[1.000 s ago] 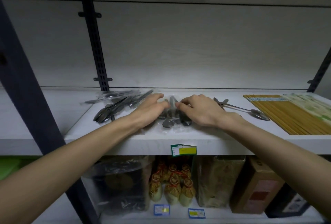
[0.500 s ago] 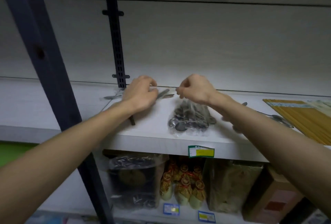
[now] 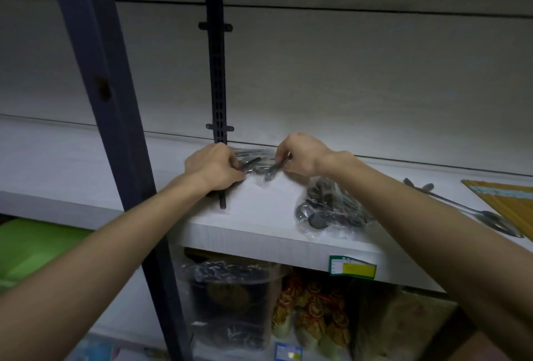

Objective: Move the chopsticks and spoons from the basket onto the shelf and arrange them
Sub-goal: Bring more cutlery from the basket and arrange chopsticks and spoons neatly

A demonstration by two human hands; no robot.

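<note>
On the white shelf both my hands work on the clear-wrapped packs of dark spoons near the back. My left hand curls over the left end of the packs and grips them. My right hand pinches a spoon handle at the right end. A second clear bag of spoons lies near the shelf's front edge, under my right forearm. Loose metal spoons lie further right, next to bundles of yellow chopsticks at the frame's right edge. No basket is in view.
A dark upright post stands in front at the left, and a slotted rail runs up the back wall. A green-yellow price tag hangs on the shelf edge. Bagged goods and boxes fill the shelf below.
Both hands left the bag of spoons at the front and moved to the spoon packs at the back left, gripping them. The view has shifted left and closer.
</note>
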